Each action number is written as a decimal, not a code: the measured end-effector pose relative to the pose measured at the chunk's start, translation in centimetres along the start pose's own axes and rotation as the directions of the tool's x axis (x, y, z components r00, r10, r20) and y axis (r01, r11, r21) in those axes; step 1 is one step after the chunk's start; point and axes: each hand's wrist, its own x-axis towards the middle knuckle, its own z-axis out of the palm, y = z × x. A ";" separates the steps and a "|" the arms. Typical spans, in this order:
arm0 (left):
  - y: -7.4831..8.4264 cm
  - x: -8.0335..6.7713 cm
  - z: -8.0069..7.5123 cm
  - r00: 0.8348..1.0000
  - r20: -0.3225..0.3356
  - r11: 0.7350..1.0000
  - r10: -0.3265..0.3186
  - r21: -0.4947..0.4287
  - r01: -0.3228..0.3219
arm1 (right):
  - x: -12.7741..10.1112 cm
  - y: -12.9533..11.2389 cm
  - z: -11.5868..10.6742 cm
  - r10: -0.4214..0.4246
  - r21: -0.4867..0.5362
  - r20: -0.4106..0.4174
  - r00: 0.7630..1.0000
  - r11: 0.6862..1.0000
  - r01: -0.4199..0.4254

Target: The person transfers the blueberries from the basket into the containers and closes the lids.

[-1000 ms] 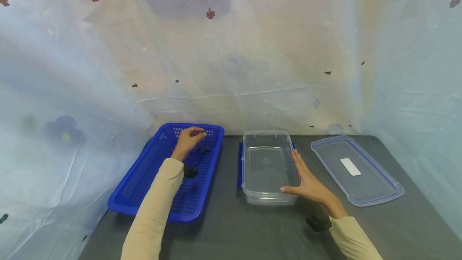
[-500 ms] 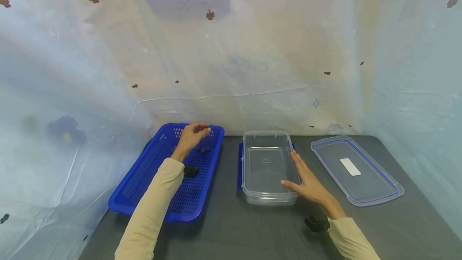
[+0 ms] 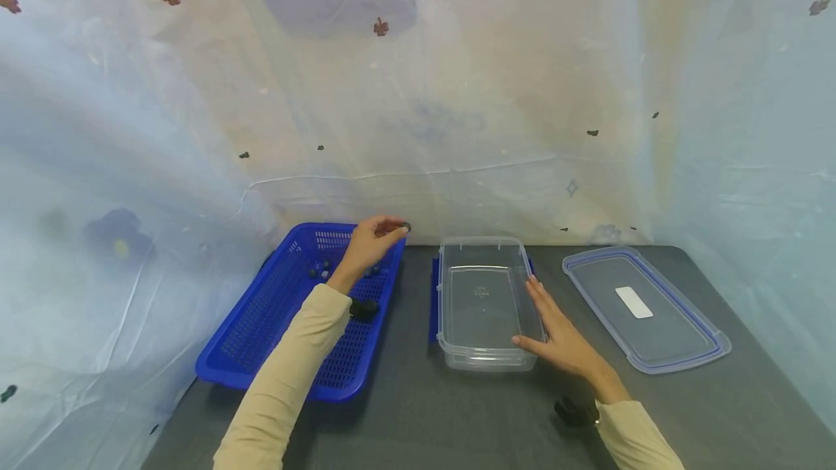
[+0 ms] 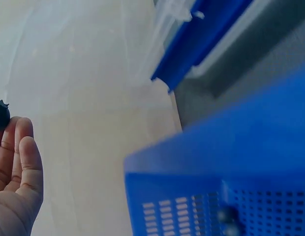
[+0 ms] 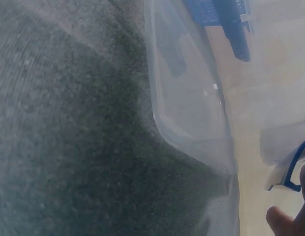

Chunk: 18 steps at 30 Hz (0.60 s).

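1. I see a small, dark, round berry (image 3: 406,226) with a ragged little crown, held up by the far right corner of the basket (image 3: 212,367); the left hand (image 3: 369,245) pinches it at the fingertips.
2. The basket is blue plastic, rectangular, slotted and perforated, with more berries (image 3: 313,273) in its far part.
3. I have the right hand (image 3: 563,336) spread along the right edge of a clear plastic box (image 3: 483,350) with blue latches, grasping nothing.
4. Farther right, a translucent, blue-edged lid (image 3: 679,332) lies flat on the grey counter (image 3: 431,426).
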 end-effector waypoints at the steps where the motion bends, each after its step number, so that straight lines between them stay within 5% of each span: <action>1: 0.2 0.0 0.2 1.000 0.005 1.000 0.006 -0.007 -0.006 | 0.0 0.0 0.0 -0.001 0.003 -0.003 1.000 1.000 0.001; 18: 2.2 1.2 5.0 0.994 0.007 0.982 0.105 -0.156 -0.103 | -0.3 0.0 0.5 0.013 0.035 -0.017 1.000 0.999 -0.012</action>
